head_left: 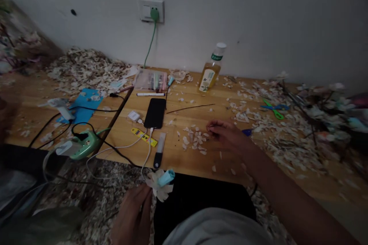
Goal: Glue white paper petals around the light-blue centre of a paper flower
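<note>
At the table's front edge my left hand [133,210] is closed on a handmade flower [159,189] with pale petals and a rolled light-blue centre. Its stem is hidden by the fingers. My right hand [225,133] is over the table, fingertips pinched together beside a small scatter of pale petals [197,138]. Whatever lies between those fingertips is too small and dark to make out. A thin dark stick [190,108] lies behind the petals, and a black-handled scraper [160,150] lies to their left.
A phone [155,113] charges on a white cable. Behind stand a bottle of yellow liquid [211,69] and a plastic box [150,80]. A glue gun [61,109] and green power strip [86,145] are left, green-and-blue scissors [273,109] right. Another person's blurred arm shows at far left.
</note>
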The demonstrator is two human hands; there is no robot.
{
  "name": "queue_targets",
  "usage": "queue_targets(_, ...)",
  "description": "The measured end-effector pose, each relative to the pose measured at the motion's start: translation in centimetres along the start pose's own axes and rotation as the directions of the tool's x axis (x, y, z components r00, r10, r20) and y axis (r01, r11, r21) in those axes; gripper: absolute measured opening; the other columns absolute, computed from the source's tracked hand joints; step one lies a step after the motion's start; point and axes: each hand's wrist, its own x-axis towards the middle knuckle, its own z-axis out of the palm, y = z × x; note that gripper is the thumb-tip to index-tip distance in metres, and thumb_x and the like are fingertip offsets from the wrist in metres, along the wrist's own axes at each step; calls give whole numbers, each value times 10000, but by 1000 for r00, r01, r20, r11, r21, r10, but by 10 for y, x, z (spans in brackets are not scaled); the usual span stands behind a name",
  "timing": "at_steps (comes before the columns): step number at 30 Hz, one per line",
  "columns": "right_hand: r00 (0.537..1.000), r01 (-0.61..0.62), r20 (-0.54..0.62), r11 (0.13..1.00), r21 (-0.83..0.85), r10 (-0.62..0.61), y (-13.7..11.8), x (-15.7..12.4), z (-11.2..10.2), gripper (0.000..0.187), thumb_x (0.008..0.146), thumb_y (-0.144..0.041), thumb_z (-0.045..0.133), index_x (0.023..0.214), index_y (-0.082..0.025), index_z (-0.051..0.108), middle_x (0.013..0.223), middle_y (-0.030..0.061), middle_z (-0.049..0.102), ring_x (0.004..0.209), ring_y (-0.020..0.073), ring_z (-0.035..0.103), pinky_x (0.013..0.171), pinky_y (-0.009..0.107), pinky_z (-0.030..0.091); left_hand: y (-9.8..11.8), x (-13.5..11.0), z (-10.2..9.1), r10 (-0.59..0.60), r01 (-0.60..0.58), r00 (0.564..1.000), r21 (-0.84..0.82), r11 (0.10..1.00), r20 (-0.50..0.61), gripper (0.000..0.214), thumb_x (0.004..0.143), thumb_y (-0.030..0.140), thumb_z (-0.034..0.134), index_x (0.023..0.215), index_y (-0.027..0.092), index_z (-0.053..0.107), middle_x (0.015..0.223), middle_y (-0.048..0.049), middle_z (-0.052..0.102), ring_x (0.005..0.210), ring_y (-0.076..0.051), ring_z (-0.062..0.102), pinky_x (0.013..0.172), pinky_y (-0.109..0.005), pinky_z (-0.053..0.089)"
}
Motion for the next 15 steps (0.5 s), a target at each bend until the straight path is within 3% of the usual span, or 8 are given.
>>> queue_targets(8,998,-53,57,973,224,41,8,-31,-3,357,621,-376,822,896,-213,662,764,-22,606,653,101,551,606,247,429,32,2,17,-53,52,999,-26,998,-13,203,856,90,644,991,233,698,909,4,756,802,-130,719,791,-209,561)
queue_targets(15,998,-3,58,962,274,-14,20,-52,-4,347,669,-284,755,999,-230,664,683,-61,550,600,86,496,585,240,384,54,9,14,-35,35,999,52,998,-17,145,875,157,636,968,249,700,884,10,760,769,-136,723,745,-219,565)
